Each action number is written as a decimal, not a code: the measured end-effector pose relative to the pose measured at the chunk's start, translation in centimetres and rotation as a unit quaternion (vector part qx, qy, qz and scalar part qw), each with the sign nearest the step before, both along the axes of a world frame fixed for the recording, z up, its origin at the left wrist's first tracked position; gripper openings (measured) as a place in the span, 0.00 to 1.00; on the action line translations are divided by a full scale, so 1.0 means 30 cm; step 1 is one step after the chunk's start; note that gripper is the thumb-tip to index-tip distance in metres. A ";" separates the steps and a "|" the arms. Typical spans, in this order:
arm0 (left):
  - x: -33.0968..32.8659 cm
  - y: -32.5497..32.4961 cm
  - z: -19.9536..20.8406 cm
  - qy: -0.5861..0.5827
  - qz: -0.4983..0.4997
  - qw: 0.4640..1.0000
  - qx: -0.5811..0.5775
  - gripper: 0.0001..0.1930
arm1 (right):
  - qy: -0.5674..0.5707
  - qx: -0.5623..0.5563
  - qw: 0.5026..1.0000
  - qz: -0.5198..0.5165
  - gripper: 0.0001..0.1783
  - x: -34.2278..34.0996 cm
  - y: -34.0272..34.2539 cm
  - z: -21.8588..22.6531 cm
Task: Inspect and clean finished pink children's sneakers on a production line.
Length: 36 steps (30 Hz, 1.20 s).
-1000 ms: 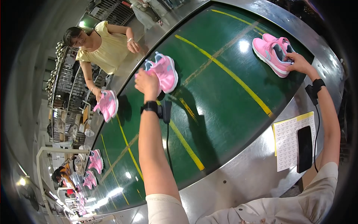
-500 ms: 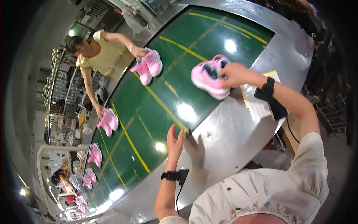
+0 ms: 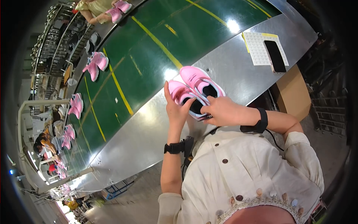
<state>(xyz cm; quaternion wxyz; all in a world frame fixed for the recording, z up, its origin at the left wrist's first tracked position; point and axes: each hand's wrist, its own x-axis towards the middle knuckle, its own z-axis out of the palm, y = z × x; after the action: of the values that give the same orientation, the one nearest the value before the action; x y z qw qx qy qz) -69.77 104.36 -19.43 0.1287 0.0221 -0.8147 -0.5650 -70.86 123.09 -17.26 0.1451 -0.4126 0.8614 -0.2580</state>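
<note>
A pair of pink sneakers is held side by side in front of me, toes away from me, dark linings showing. My right hand (image 3: 225,111) is closed at the heel ends, with its fingers at the openings of the right sneaker (image 3: 195,77) and the left sneaker (image 3: 176,89). My left hand (image 3: 177,112) holds the left sneaker from its outer side, thumb by its opening and fingers along the upper. The soles are hidden. The pair is over the metal border (image 3: 149,119); whether it touches is unclear.
Beyond the border runs a green conveyor belt (image 3: 149,63) with yellow lines. Several pink shoes (image 3: 97,63) stand along its far side, where a co-worker's hands (image 3: 102,18) hold a pair. A label sheet (image 3: 255,48), a phone (image 3: 275,56) and a cardboard box (image 3: 294,91) are at right.
My right hand has brought the pink sneakers from the belt toward me. My left hand, empty before, has come onto the left sneaker. The view has shifted.
</note>
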 end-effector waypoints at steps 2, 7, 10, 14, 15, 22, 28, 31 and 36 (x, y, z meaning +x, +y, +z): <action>0.006 -0.002 -0.035 0.036 -0.003 0.997 -0.072 0.48 | -0.025 -0.015 1.000 0.010 0.16 -0.001 -0.010 0.015; -0.042 -0.032 -0.070 0.073 0.013 0.996 -0.040 0.44 | 0.000 0.059 0.998 0.028 0.17 0.030 -0.031 0.019; -0.086 -0.070 -0.116 0.017 0.059 0.998 -0.004 0.38 | -0.023 0.020 1.000 -0.001 0.14 0.025 -0.029 0.018; -0.155 -0.084 -0.114 -0.073 0.132 0.987 0.053 0.19 | -0.044 -0.021 0.998 -0.028 0.13 0.022 -0.019 0.028; -0.167 -0.091 -0.118 -0.082 0.130 0.986 0.060 0.16 | -0.057 -0.001 0.998 -0.022 0.15 0.025 -0.019 0.035; -0.203 -0.115 -0.125 -0.151 0.109 0.962 0.201 0.14 | -0.084 0.018 0.996 -0.024 0.17 0.031 -0.016 0.036; -0.203 -0.119 -0.122 -0.135 0.086 0.970 0.186 0.17 | -0.080 -0.011 0.996 -0.031 0.19 0.033 0.007 0.036; -0.201 -0.128 -0.104 -0.168 0.047 0.961 0.214 0.17 | -0.064 -0.038 0.996 -0.046 0.22 0.032 0.040 0.024; -0.188 -0.096 -0.078 -0.134 0.043 0.964 0.227 0.13 | -0.074 -0.111 0.989 -0.060 0.24 -0.020 0.087 0.002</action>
<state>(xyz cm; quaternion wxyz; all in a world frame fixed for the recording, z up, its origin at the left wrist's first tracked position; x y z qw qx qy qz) -75.41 101.47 -21.77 0.0342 0.1617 -0.6728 -0.7211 -71.46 125.71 -17.19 0.1463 -0.3532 0.8375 -0.3905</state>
